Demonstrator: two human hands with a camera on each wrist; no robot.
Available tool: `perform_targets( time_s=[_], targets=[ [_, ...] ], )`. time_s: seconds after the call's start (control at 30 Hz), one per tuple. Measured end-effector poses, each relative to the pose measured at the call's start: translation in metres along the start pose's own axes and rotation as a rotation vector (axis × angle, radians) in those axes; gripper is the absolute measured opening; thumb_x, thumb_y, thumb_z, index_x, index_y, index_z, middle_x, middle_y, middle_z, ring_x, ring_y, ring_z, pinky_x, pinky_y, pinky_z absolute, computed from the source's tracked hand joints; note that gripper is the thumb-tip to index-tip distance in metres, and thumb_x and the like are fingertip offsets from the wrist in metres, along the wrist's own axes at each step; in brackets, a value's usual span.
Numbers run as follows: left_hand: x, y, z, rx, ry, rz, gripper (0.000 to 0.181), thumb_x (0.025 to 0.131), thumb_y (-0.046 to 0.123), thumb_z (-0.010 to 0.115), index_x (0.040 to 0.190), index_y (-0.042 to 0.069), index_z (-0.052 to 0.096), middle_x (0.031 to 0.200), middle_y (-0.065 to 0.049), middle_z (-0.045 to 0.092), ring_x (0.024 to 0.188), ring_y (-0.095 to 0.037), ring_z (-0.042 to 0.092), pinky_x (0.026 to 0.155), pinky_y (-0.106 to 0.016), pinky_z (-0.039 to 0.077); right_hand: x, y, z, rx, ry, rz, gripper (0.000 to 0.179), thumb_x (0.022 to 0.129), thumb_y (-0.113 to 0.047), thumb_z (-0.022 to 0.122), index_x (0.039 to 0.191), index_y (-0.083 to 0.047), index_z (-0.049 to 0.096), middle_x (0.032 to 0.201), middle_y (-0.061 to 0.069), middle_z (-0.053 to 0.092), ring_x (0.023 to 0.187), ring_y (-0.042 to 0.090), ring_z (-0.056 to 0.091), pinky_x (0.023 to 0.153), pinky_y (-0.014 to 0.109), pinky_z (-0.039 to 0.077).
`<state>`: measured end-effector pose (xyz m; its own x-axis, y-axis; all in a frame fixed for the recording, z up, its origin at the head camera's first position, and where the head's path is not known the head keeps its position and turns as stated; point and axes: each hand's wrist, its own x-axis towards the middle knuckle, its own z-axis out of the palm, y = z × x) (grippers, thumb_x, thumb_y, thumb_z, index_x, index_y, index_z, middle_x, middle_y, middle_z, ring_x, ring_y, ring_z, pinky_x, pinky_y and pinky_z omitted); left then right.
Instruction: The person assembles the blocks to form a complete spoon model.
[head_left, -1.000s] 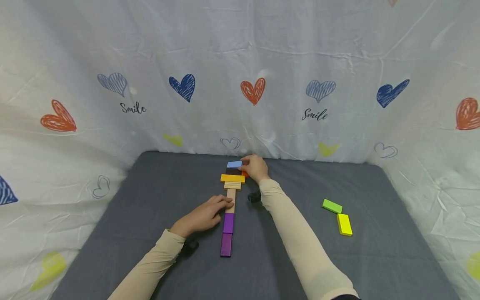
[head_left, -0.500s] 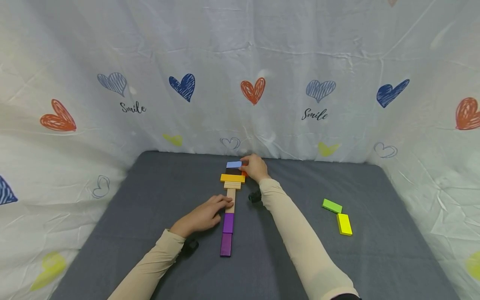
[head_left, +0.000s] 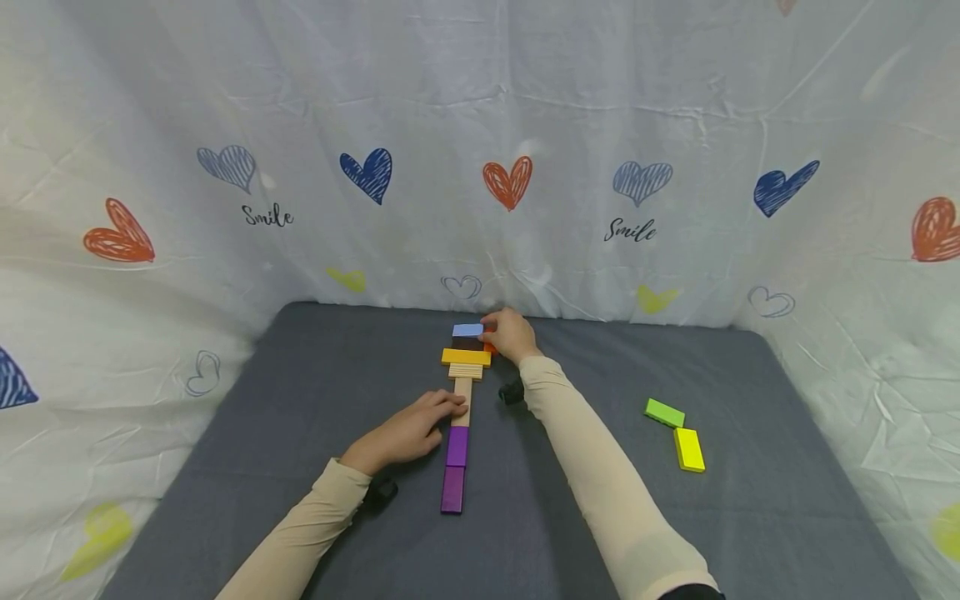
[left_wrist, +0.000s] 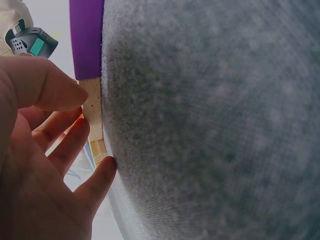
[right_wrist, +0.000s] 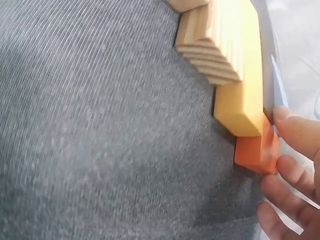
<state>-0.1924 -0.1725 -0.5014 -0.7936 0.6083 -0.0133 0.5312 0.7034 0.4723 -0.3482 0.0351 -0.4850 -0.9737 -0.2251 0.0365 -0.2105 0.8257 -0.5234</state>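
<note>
Behind the amber block (head_left: pixel 466 357), white curtain (head_left: pixel 570 100): it's hanging there covered in hearts, probably just screening off the background.
Gray table (head_left: pixel 337 517): it's sitting under the amber block and everything else, and I'm guessing the flat cloth top is helping stuff lie even.
Left hand (head_left: pixel 401 427): it's resting in front and to the left of the amber block, relaxed, not gripping, fingertips lying on the pale wood block (head_left: pixel 462 402). Looks like it's steadying the column tbh.
Right hand (head_left: pixel 512 336): behind the amber block's right end, it's pinching the orange block (right_wrist: pixel 248 151) as far as I can tell, with a fingertip sitting by the blue block (head_left: pixel 468 330), maybe for squaring the ends.
Purple blocks (head_left: pixel 457 446): they're lying end to end, farthest in front of the amber block, carrying on the narrow column.
Yellow block (head_left: pixel 689 450) and lime block (head_left: pixel 664 412): they're lying well right of the amber block, probably keeping out of the hands' way.
Striped wood piece (head_left: pixel 466 372): it's butting the amber block's front, seemingly bridging wide and narrow.
Orange block: it's sitting just behind the amber block's right end, seemingly flanking the black block (head_left: pixel 466 342).
</note>
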Motion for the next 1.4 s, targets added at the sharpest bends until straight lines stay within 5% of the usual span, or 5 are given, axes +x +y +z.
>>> perform_targets(
  time_s=[0.73,0.9,1.07,1.4],
  targets=[
    [0.001,0.002,-0.001,0.01,-0.007,-0.012,0.047,0.093,0.002,0.055,0.139,0.013,0.056,0.151,-0.002,0.045,0.137,-0.022,0.043,0.111,-0.044,0.042,-0.006,0.007,-0.011,-0.053,-0.031,-0.123,0.03,0.097,-0.018,0.06,0.126,-0.014,0.069,0.13,0.012,0.064,0.119,0.031,0.062,0.101,0.047,0.05],
    [0.0,0.003,-0.001,0.005,-0.009,-0.013,0.048,0.093,0.002,0.055,0.139,0.013,0.056,0.151,-0.003,0.045,0.136,-0.023,0.044,0.111,-0.044,0.042,-0.016,0.013,-0.016,-0.077,0.008,-0.182,0.03,0.095,-0.014,0.06,0.124,-0.011,0.07,0.122,0.012,0.068,0.107,0.029,0.065,0.091,0.045,0.054],
    [0.0,0.003,-0.002,0.007,-0.009,-0.01,0.048,0.093,0.002,0.055,0.14,0.012,0.055,0.151,-0.004,0.045,0.136,-0.023,0.044,0.11,-0.043,0.043,-0.036,0.02,-0.024,-0.133,0.041,-0.21,0.028,0.094,-0.014,0.064,0.12,-0.011,0.072,0.103,0.008,0.067,0.087,0.022,0.063,0.076,0.038,0.054],
    [-0.001,0.003,0.001,0.012,-0.001,-0.003,0.046,0.093,0.002,0.054,0.138,0.012,0.056,0.151,-0.003,0.045,0.136,-0.023,0.043,0.11,-0.044,0.043,-0.115,0.037,-0.03,-0.093,0.05,-0.262,0.029,0.091,-0.017,0.07,0.119,-0.011,0.073,0.104,0.006,0.066,0.091,0.021,0.061,0.079,0.038,0.052]
  ],
)
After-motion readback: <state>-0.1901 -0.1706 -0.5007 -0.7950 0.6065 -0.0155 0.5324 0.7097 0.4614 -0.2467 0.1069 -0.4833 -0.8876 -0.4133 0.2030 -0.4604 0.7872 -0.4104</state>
